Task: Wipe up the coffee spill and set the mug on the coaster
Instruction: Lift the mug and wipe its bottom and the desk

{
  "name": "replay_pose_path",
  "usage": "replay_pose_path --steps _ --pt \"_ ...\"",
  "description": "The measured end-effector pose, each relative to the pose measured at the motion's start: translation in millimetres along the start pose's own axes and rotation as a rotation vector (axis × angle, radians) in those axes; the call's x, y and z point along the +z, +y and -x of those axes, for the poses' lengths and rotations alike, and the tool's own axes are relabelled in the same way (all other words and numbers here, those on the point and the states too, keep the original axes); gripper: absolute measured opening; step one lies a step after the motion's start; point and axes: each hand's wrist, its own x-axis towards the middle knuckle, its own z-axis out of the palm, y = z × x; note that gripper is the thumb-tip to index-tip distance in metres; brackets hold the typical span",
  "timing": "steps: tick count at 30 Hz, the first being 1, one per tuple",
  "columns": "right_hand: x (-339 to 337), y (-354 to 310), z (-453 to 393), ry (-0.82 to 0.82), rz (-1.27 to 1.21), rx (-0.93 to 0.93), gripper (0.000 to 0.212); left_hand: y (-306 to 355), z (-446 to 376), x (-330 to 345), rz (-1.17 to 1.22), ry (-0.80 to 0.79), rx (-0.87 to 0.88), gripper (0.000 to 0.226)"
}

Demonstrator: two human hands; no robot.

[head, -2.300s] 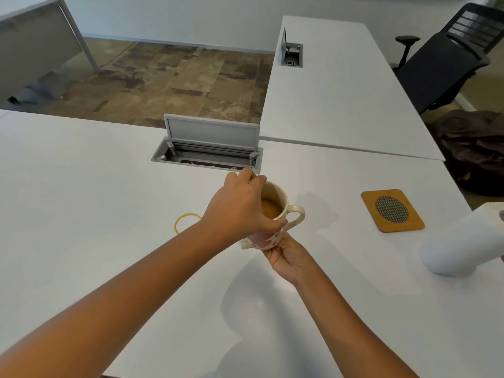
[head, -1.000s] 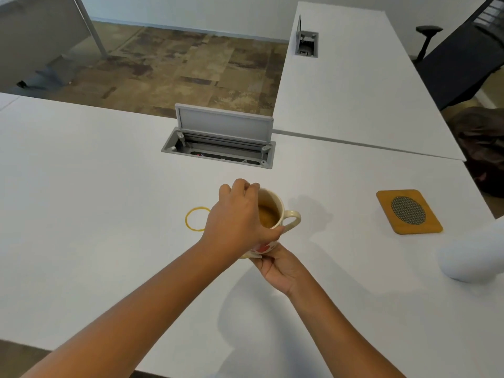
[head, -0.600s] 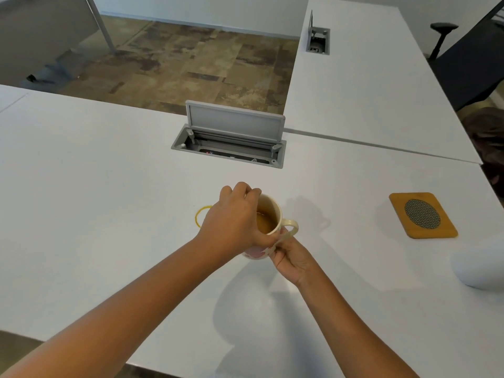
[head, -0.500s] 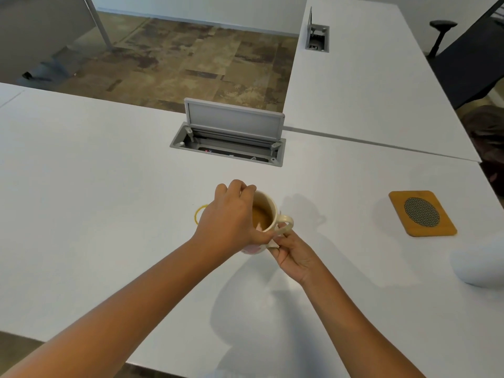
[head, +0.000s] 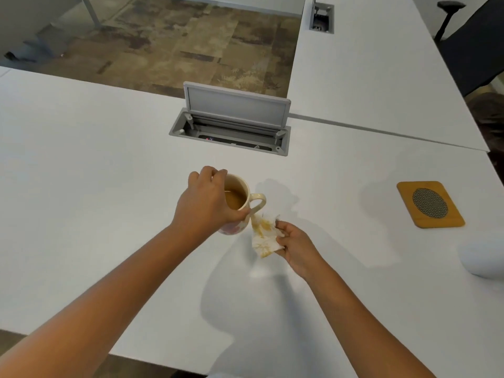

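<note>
Mug [head: 236, 203] mid-tabletop, left hand [head: 203, 204] grip clamped round rim; right hand [head: 296, 242] pinches stained tissue [head: 264, 236]. Keep mug level, dab base dry, carry right to coaster [head: 430, 204].

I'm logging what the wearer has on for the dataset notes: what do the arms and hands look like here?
Both forearms are bare up to the frame edge, no sleeves showing. The left hand and right hand wear no gloves, and no watch, bracelet or ring is visible.

The mug [head: 240, 203] sits left of the coaster [head: 430, 204], cable box [head: 231, 132] behind.
</note>
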Motion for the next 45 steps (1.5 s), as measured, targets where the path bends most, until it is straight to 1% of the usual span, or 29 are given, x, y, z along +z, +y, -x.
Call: replay_pose_path --steps 1,3,5,6,8,10,11,12,13,15,17,21,23,25,26,27,28,30,32,34,36,37,38,39,40,42,43,44,45 --pt "4 -2 -7 0.086 0.176 -0.071 0.048 -6 -4 0 0.000 0.007 -0.014 0.090" --pt "14 -5 -22 0.238 0.504 -0.283 0.051 -18 -11 -1 -0.004 0.023 -0.038 0.090" --pt "24 -5 -37 0.308 0.723 -0.478 0.052 -29 -16 -1 -0.018 0.037 -0.049 0.091" --pt "29 -2 -45 0.302 0.801 -0.517 0.054 -34 -19 -1 -0.020 0.046 -0.054 0.092" --pt "40 10 -63 0.212 1.003 -0.500 0.061 -45 -24 -2 -0.010 0.070 -0.078 0.092" --pt "53 27 -82 0.132 1.325 -0.421 0.062 -56 -30 -4 -0.006 0.083 -0.109 0.091" --pt "60 33 -91 0.131 1.478 -0.403 0.061 -62 -33 -4 -0.008 0.087 -0.120 0.091" --pt "69 36 -100 0.147 1.570 -0.403 0.061 -67 -37 -5 -0.009 0.092 -0.128 0.091" --pt "78 36 -107 0.166 1.596 -0.398 0.061 -72 -40 -6 -0.008 0.097 -0.133 0.091" --pt "97 31 -120 0.183 1.568 -0.370 0.059 -79 -47 -9 -0.009 0.113 -0.135 0.091" --pt "115 25 -132 0.133 1.578 -0.382 0.057 -85 -54 -12 -0.012 0.128 -0.134 0.092" --pt "152 35 -134 -0.116 1.689 -0.578 0.057 -88 -67 -14 -0.011 0.118 -0.125 0.092" --pt "156 53 -121 -0.271 1.653 -0.617 0.056 -87 -73 -11 -0.004 0.106 -0.111 0.091" --pt "142 65 -106 -0.414 1.570 -0.653 0.057 -85 -78 -6 0.004 0.083 -0.093 0.091" --pt "131 66 -104 -0.455 1.558 -0.670 0.057 -84 -80 -3 0.010 0.070 -0.083 0.092" --pt "119 62 -105 -0.456 1.576 -0.680 0.058 -82 -81 -1 0.017 0.058 -0.075 0.092" --pt "106 54 -111 -0.406 1.639 -0.690 0.059 -81 -82 2 0.022 0.047 -0.067 0.092" --pt "84 34 -127 -0.213 1.751 -0.627 0.064 -78 -81 5 0.023 0.027 -0.050 0.092" --pt "66 19 -137 -0.006 1.716 -0.547 0.066 -77 -79 7 0.018 0.014 -0.031 0.093" --pt "63 21 -133 0.094 1.695 -0.479 0.063 -76 -79 8 0.014 0.010 -0.019 0.093" --pt "77 34 -121 0.147 1.675 -0.391 0.061 -78 -79 8 0.014 0.018 -0.021 0.093" --pt "90 43 -111 0.144 1.653 -0.371 0.060 -78 -79 9 0.017 0.022 -0.024 0.093" --pt "102 53 -100 0.123 1.638 -0.417 0.060 -79 -79 10 0.023 0.023 -0.026 0.093" --pt "114 67 -88 0.106 1.664 -0.522 0.061 -78 -80 11 0.030 0.022 -0.029 0.093" --pt "126 80 -74 0.036 1.708 -0.578 0.058 -78 -81 11 0.034 0.021 -0.033 0.093" --pt "138 100 -51 -0.132 1.825 -0.609 0.046 -77 -81 13 0.027 0.020 -0.038 0.093" --pt "137 105 -47 -0.225 1.836 -0.632 0.043 -77 -81 14 0.021 0.018 -0.036 0.093" --pt "133 101 -47 -0.274 1.841 -0.642 0.043 -76 -81 14 0.021 0.018 -0.035 0.093" --pt "128 90 -51 -0.278 1.853 -0.632 0.047 -76 -80 14 0.027 0.019 -0.033 0.092"
